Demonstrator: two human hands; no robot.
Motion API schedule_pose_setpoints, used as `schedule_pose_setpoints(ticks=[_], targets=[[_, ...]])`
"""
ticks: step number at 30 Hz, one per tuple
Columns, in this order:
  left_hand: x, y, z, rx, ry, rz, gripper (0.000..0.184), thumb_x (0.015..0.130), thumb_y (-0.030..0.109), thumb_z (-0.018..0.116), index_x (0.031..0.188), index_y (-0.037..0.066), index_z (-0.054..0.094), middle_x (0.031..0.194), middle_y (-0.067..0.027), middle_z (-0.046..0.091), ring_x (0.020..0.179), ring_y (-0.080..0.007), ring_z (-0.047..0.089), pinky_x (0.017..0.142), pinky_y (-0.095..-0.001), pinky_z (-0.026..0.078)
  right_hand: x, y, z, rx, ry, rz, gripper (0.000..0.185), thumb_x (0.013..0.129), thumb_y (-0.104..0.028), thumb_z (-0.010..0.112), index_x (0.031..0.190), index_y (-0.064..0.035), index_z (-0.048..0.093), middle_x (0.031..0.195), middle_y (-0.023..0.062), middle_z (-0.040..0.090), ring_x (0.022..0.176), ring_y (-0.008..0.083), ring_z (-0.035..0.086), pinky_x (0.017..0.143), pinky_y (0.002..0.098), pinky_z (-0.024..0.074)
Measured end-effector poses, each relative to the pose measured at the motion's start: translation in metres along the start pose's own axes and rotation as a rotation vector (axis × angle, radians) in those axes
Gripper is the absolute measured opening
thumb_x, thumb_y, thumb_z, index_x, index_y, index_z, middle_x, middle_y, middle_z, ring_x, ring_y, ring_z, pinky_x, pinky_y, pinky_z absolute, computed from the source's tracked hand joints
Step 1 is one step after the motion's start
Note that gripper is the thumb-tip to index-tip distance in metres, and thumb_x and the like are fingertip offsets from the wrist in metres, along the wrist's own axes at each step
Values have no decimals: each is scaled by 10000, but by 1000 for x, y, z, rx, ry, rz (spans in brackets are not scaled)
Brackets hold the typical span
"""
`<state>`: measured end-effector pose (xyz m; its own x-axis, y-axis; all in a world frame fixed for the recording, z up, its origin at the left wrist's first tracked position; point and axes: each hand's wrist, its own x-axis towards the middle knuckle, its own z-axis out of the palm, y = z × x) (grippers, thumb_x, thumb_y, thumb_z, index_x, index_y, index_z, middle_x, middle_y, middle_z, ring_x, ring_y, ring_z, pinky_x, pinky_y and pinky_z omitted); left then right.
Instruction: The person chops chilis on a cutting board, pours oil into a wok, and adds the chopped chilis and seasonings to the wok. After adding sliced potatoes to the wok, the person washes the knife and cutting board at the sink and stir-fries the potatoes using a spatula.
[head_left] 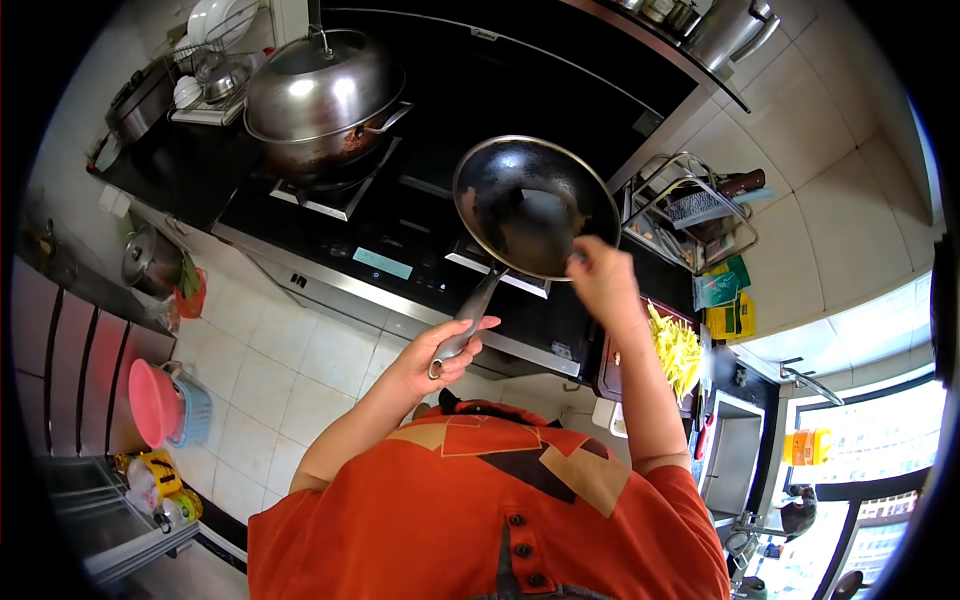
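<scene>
A dark wok (490,185) sits tilted over the right burner, its inside facing me. My left hand (435,355) is closed around the wok's long grey handle (480,305), which has a metal ring at its end. At the wok's right rim, my right hand (603,280) is closed and slightly blurred. What its fingers hold, if anything, I cannot make out. A grey blurred patch (545,215) shows inside the wok near those fingers; whether it is an object or a reflection is unclear. Pale yellow-green cut strips (675,350) lie on a board beneath my right forearm.
A large lidded steel pot (322,95) occupies the left burner. Right of the wok stands a knife rack (690,200) with a cleaver, near green and yellow packets (730,295). A sink (735,455) lies farther right. A pink basin (153,403) is at the lower left.
</scene>
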<state>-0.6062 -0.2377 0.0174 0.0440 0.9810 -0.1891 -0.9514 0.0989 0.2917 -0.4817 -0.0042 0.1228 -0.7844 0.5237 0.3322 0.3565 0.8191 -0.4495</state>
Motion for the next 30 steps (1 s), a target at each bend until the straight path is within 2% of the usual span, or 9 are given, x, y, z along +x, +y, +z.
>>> schedule_pose_setpoints(ticks=[5, 7, 11, 15, 19, 24, 27, 28, 30], targets=[[5, 10, -14, 0, -24, 5, 445, 949, 209, 500, 1325, -14, 423, 749, -36, 598, 422, -34, 407, 345, -181, 269, 35, 38, -2, -223, 182, 86, 292, 828, -211, 564, 1013, -8, 665, 828, 244, 659, 848, 388, 650, 796, 458, 509], [5, 13, -15, -11, -28, 9, 442, 943, 202, 504, 1319, -16, 427, 749, -34, 595, 419, -35, 398, 344, -180, 269, 40, 37, 14, -279, 37, 185, 239, 836, -219, 576, 954, -52, 698, 836, 221, 664, 855, 386, 645, 797, 459, 511], [1, 12, -6, -28, 5, 24, 450, 931, 207, 515, 1313, -15, 432, 722, -30, 567, 409, -34, 374, 345, -181, 270, 29, 22, 30, -219, -34, -19, 206, 832, -206, 588, 896, -52, 709, 802, 199, 662, 786, 394, 643, 762, 458, 521], [-2, 11, -8, -17, 62, 60, 455, 936, 218, 506, 1319, -15, 430, 700, -26, 539, 399, -31, 363, 343, -177, 269, 1, -5, -35, -182, -222, -79, 220, 815, -180, 594, 943, -49, 715, 838, 192, 669, 850, 369, 645, 805, 433, 511], [-10, 16, -2, -62, 60, 49, 451, 938, 206, 499, 1320, -24, 429, 686, -28, 527, 396, -32, 361, 341, -174, 267, -11, 2, -77, -205, -278, 96, 228, 809, -160, 603, 967, -39, 714, 879, 202, 670, 858, 363, 645, 811, 420, 507], [-7, 11, -4, -72, 120, 95, 713, 955, 584, 372, 1319, -23, 463, 700, -54, 585, 415, -54, 385, 360, -182, 294, -38, 32, -66, 27, 94, 197, 235, 862, -190, 615, 991, -8, 690, 857, 218, 665, 802, 371, 653, 750, 364, 514], [-3, -4, -8, -121, 183, 142, 748, 951, 610, 344, 1328, -25, 465, 766, -57, 639, 478, -71, 434, 394, -186, 331, -79, 78, -78, 261, 354, 251, 247, 886, -171, 615, 1012, 30, 683, 858, 150, 711, 713, 198, 669, 679, 306, 496], [2, -12, -31, -87, 155, 117, 707, 960, 580, 357, 1303, -22, 494, 771, -49, 648, 516, -74, 466, 409, -185, 347, -96, 84, -85, 305, 376, 403, 266, 900, -180, 604, 1026, 41, 683, 794, 71, 691, 633, 95, 574, 588, 265, 455], [10, -28, -40, 42, 283, 36, 539, 975, 463, 428, 1231, 4, 550, 780, -36, 655, 525, -77, 486, 416, -182, 355, -130, 91, -88, 435, 484, 551, 277, 924, -190, 574, 1060, 26, 681, 699, 14, 602, 565, 46, 453, 507, 224, 366]])
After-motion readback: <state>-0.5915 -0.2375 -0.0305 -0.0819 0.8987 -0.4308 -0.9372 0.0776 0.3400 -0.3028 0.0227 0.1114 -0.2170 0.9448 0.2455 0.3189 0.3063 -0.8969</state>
